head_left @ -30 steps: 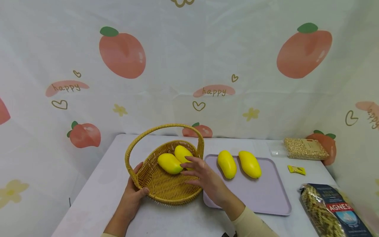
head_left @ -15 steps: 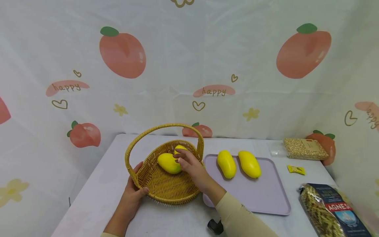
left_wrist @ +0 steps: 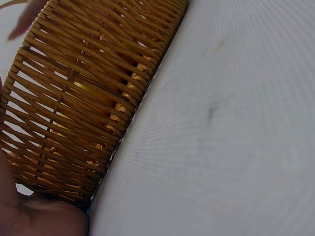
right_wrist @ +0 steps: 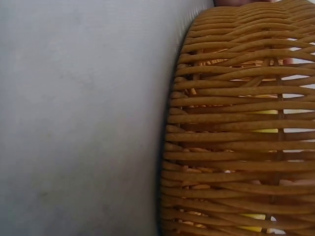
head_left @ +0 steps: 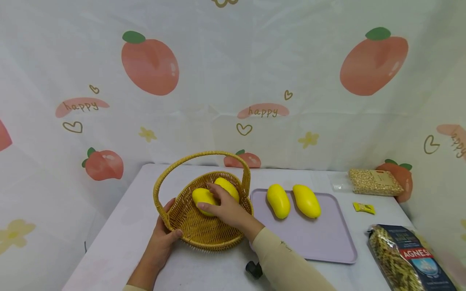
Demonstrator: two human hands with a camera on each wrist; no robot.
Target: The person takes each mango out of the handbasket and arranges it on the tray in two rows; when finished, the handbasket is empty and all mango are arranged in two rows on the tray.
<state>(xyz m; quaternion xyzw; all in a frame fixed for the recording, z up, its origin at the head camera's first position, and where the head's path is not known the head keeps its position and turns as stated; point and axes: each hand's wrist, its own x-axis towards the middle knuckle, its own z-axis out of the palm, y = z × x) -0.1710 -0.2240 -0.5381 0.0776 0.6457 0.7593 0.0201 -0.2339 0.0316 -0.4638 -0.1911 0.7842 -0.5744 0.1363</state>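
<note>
A wicker basket (head_left: pixel 204 236) with a tall arched handle stands on the white table, two yellow mangoes inside. My left hand (head_left: pixel 162 238) grips its left side, thumb over the rim. Inside the basket, my right hand (head_left: pixel 227 208) holds the left mango (head_left: pixel 200 196), thumb at the near side and fingers over the top. Just behind those fingers lies the other mango (head_left: pixel 231 189). Both wrist views look at the woven basket wall (left_wrist: pixel 83 108), with bits of yellow showing through the gaps.
Right of the basket, a lilac tray (head_left: pixel 327 246) carries two more mangoes (head_left: pixel 278 201). Farther right lie a bag of grains (head_left: pixel 375 182), a small yellow packet (head_left: pixel 364 208) and a pasta bag (head_left: pixel 411 258). A patterned cloth hangs behind the table.
My right hand has moved left and down into the basket, from above the right mango onto the left one, which has shifted slightly left. The left hand stays on the basket.
</note>
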